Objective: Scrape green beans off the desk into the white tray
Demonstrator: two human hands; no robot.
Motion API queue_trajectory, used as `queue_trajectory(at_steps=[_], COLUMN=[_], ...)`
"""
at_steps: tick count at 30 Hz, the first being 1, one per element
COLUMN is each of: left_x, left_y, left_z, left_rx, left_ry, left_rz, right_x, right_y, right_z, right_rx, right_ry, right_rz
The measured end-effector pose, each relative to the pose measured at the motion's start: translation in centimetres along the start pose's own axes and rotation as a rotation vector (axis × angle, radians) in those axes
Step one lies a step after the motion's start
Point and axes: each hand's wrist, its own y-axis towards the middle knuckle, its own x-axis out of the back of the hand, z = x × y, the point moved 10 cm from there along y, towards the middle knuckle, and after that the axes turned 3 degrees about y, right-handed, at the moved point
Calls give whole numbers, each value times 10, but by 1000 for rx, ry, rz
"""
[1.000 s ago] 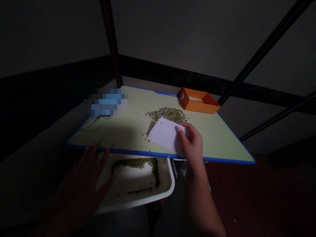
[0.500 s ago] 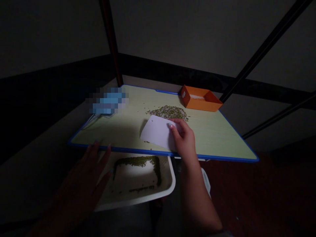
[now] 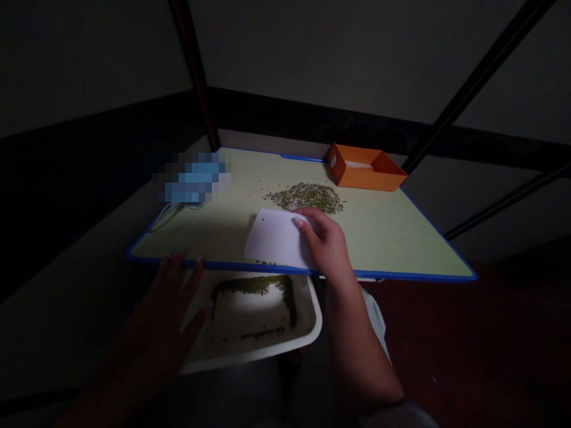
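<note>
My right hand (image 3: 328, 244) grips a white plastic scraper (image 3: 279, 238) with a small hole in one corner, thumb on its near face. The scraper's lower edge is close to the table's blue front rim, where a few green beans (image 3: 266, 262) show beneath it. Beyond the scraper lies a loose pile of small green beans (image 3: 307, 197) mixed with pale bits. My left hand (image 3: 172, 309), in shadow, has its fingers spread, tips near the table's front edge. Below that edge, a white tub (image 3: 317, 324) holds more green beans along its far and right sides.
The pale green table (image 3: 379, 238) has a blue rim. An orange box (image 3: 369, 178) stands at its back right corner. At the left, a blurred blue object (image 3: 194, 181) lies with a cable (image 3: 163, 217). Walls close in behind and at the left.
My right hand has drawn the scraper slightly left and nearer the table's front edge. More beans now show under its lower edge. My left hand stays spread in about the same place.
</note>
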Motion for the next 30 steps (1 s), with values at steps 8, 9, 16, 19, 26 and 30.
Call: queue_trajectory(at_steps=[8,9,16,19,26,30], left_x=[-4,-5,-7,-6,-8,-10], left_y=[1,1,1,0,1,1], left_z=[1,2,3,4,5,8], left_rx=[9,15,33,35,44,65], left_ry=[-18,-23,-31,-30,-36,-26], left_rz=[34,42,54,28,22,35], right_x=[-13,-13,54,94,106,88], right_y=[-8,-9,-8,-12,-16,-13], right_z=[6,8,0,-6,-5,-4], right_rx=[0,5,-21,-42,-72,-65], right_ry=[15,28,39,-64,-167,-162], right_rz=[38,40,-277,-441,-457,-359])
